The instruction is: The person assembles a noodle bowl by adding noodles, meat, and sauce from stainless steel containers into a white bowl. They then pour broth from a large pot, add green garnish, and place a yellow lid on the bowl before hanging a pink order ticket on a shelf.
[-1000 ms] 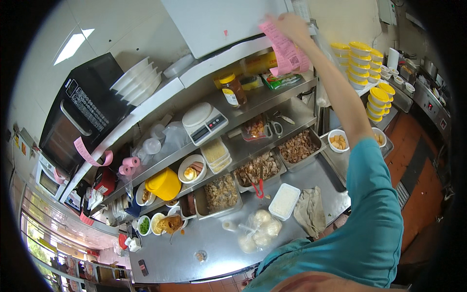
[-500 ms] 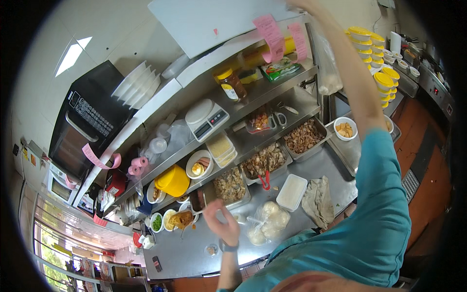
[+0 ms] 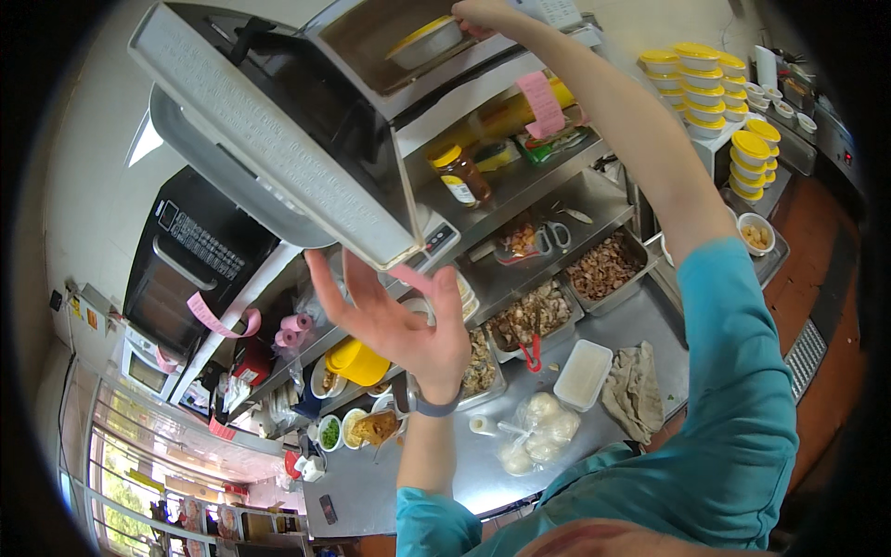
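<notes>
The white door [image 3: 288, 148] of a microwave stands wide open at the upper left of the view. Inside the microwave [image 3: 357, 42] is a white bowl with a yellow lid [image 3: 429, 43]. My right hand [image 3: 484, 17] reaches in at the top, its fingers curled at the bowl's right end and partly cut off from sight. Just below the door's lower corner, my left hand [image 3: 399, 325] is raised with fingers spread, holding nothing. A wristband circles that wrist. Behind it, a digital scale [image 3: 440, 237] is mostly covered by the door and hand.
Steel trays of chopped meat [image 3: 608, 267] line the counter's back. On the counter lie bagged dough balls [image 3: 540, 432], a white tub [image 3: 583, 374] and a cloth [image 3: 635, 395]. Lidded bowls [image 3: 703, 79] are stacked at right. A black microwave [image 3: 181, 260] stands left.
The microwave door has swung open toward the left, exposing the bowl. My right hand has moved left to the bowl; my left hand has risen from the counter toward the door.
</notes>
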The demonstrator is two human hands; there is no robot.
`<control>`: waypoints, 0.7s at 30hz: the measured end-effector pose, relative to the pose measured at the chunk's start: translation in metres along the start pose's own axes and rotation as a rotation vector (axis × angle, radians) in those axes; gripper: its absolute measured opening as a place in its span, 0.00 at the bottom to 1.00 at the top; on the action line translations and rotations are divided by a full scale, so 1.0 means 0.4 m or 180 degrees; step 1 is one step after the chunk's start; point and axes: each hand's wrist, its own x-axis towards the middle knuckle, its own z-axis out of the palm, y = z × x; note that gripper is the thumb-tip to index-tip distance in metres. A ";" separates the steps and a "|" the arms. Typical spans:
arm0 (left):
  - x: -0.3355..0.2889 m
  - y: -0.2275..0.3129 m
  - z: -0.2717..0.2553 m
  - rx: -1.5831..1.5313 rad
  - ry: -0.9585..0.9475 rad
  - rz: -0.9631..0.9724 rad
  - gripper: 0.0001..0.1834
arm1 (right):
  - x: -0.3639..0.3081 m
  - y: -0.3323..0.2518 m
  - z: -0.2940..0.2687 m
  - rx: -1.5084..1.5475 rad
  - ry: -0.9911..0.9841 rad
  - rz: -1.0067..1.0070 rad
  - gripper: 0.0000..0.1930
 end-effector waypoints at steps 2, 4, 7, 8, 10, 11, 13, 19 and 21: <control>0.000 -0.008 -0.028 0.0399 -0.0083 0.0333 0.56 | 0.070 -0.003 0.076 -0.0750 0.0230 0.0004 0.13; -0.003 -0.019 -0.058 0.0772 -0.0104 0.0557 0.51 | 0.116 -0.002 0.122 -0.1146 0.0215 0.0101 0.13; -0.032 -0.028 -0.121 0.0840 -0.0097 0.0664 0.46 | 0.160 -0.010 0.153 -0.1491 0.0189 0.0178 0.14; -0.057 -0.028 -0.142 0.0895 -0.0021 0.0626 0.41 | 0.164 -0.010 0.154 -0.1542 0.0171 0.0200 0.14; -0.118 -0.037 -0.175 0.0871 -0.0112 0.0556 0.36 | 0.166 -0.014 0.147 -0.1605 0.0176 0.0230 0.15; -0.157 -0.041 -0.185 0.0779 -0.0006 0.0359 0.34 | 0.162 -0.017 0.140 -0.1601 0.0181 0.0226 0.16; -0.220 -0.041 -0.220 0.1019 -0.0188 0.0240 0.31 | 0.156 -0.035 0.118 -0.1533 0.0198 0.0184 0.17; -0.301 -0.071 -0.262 0.1090 0.0003 -0.0683 0.21 | 0.112 -0.137 0.003 -0.0715 0.0088 0.0076 0.22; -0.289 -0.081 -0.263 0.1002 -0.0042 -0.0782 0.24 | 0.079 -0.181 -0.067 -0.0071 -0.0090 0.0116 0.24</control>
